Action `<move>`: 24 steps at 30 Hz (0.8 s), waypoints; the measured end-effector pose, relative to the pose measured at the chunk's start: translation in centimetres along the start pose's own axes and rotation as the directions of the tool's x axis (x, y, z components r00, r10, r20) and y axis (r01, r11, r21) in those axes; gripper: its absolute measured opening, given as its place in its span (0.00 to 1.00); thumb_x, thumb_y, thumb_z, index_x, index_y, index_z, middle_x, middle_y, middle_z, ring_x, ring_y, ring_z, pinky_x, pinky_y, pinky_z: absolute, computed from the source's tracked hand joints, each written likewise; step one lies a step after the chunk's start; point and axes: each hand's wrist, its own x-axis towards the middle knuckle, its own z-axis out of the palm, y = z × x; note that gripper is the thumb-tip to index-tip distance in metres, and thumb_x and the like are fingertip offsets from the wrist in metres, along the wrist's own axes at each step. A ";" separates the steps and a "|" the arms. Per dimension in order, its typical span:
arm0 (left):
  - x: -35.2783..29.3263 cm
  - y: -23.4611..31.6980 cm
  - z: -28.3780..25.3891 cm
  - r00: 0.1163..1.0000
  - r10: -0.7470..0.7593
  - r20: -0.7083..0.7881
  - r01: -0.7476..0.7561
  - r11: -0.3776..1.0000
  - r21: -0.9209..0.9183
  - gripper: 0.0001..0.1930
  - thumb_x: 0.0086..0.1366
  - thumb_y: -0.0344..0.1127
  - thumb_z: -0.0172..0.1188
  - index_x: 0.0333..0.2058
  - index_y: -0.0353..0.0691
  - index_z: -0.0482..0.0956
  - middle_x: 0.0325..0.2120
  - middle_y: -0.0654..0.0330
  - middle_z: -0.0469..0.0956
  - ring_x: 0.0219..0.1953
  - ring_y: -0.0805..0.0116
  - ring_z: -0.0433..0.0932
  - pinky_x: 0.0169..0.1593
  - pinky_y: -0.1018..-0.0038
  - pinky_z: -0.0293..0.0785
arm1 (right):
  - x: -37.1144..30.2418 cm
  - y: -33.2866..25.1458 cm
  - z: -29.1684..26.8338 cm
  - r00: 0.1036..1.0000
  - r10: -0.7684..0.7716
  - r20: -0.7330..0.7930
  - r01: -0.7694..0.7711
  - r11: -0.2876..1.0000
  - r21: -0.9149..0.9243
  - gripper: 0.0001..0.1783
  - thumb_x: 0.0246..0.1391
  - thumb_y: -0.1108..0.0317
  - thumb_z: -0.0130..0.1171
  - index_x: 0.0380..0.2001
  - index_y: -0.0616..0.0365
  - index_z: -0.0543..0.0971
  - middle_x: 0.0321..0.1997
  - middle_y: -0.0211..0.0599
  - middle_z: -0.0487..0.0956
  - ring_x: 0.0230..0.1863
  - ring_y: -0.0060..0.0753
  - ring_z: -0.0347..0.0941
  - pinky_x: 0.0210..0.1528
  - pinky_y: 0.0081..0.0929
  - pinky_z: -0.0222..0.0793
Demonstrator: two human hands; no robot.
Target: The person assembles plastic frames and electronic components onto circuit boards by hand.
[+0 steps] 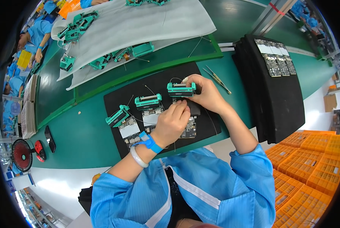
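Note:
My right hand (206,94) grips the right end of a green-framed module (180,91) with a thin wire, holding it above a black mat (118,97). The fingers of my left hand (171,123) are pinched together just below that module, over a circuit board (191,131); whatever lies between the fingertips is hidden. That board is partly covered by my left hand. Two more green-framed modules, a middle one (148,102) and a tilted left one (118,116), sit at the far ends of boards with white patches. A blue wrist strap (150,142) circles my left wrist.
Tweezers (218,80) lie right of the mat. Black foam sheets (280,98) are stacked at the right, with circuit boards (276,57) on top. Beyond a green ledge (147,68), white foam (139,28) bears several modules. A fan (21,155) and phone (50,139) are left; orange crates (310,159) stand right.

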 end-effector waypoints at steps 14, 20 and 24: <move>1.0 -0.2 -0.5 0.986 0.087 0.144 -0.090 0.996 0.019 0.13 0.48 0.27 0.66 0.34 0.33 0.79 0.34 0.54 0.79 0.34 0.61 0.78 0.33 0.70 0.78 | -0.2 0.2 -0.1 0.998 -0.059 -0.036 0.061 0.997 0.040 0.16 0.46 0.81 0.69 0.38 0.59 0.77 0.49 0.34 0.77 0.49 0.24 0.74 0.48 0.25 0.71; 0.2 -0.4 -1.8 1.000 0.017 -0.011 -0.018 0.998 -0.056 0.11 0.49 0.25 0.65 0.34 0.33 0.79 0.43 0.52 0.81 0.46 0.55 0.81 0.43 0.66 0.81 | -0.2 -1.0 -0.7 0.993 -0.067 -0.099 0.062 0.997 -0.057 0.30 0.47 0.74 0.71 0.56 0.57 0.74 0.45 0.34 0.75 0.46 0.25 0.72 0.50 0.25 0.68; -2.3 1.8 -9.0 0.969 -0.072 0.238 0.130 0.962 -0.239 0.11 0.50 0.24 0.64 0.34 0.38 0.77 0.57 0.47 0.76 0.66 0.45 0.66 0.71 0.39 0.46 | -0.9 -1.0 -1.1 0.989 -0.083 -0.119 0.090 0.995 0.048 0.33 0.47 0.73 0.71 0.59 0.55 0.72 0.43 0.34 0.74 0.45 0.26 0.70 0.51 0.25 0.67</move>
